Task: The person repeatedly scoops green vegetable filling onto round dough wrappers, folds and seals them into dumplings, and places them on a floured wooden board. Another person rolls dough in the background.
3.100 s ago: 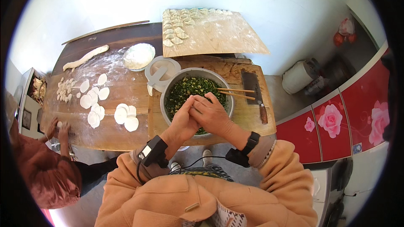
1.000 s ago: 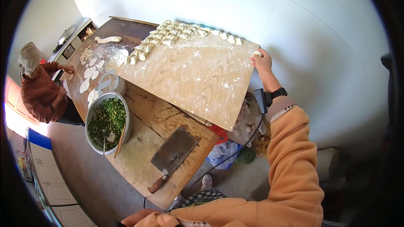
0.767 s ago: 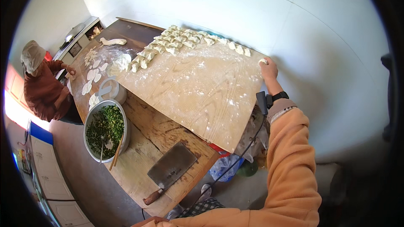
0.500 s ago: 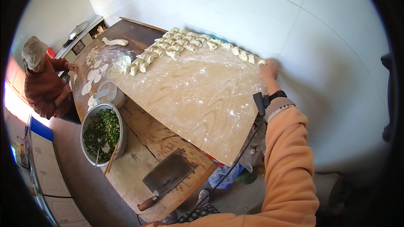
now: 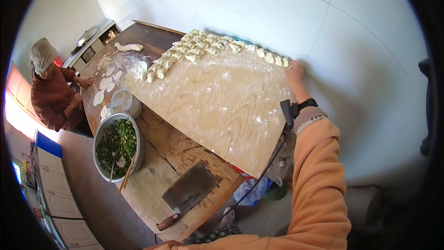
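Observation:
At the far right corner of a floured wooden board (image 5: 217,102), my right hand (image 5: 294,73) has its fingers closed against the last dumpling (image 5: 286,62) of a short row. That row runs along the board's far edge and joins a dense cluster of pale dumplings (image 5: 189,48). A dark band and a black clip with a cable sit at my right wrist. What seems to be a sliver of my left hand (image 5: 167,245) shows at the lower edge, its fingers hidden.
A cleaver (image 5: 190,189) lies on the wooden table (image 5: 143,199). Beside it stand a metal bowl of chopped green filling (image 5: 96,150) and a lidded white container (image 5: 131,106). Round wrappers (image 5: 105,83) and a dough roll (image 5: 128,47) lie near a co-worker (image 5: 53,88). A wall borders the board's far side.
The dumpling in my right hand now stands at the row's end, with my fingers beside it. The co-worker's hand has reached farther over the table. The view has shifted slightly.

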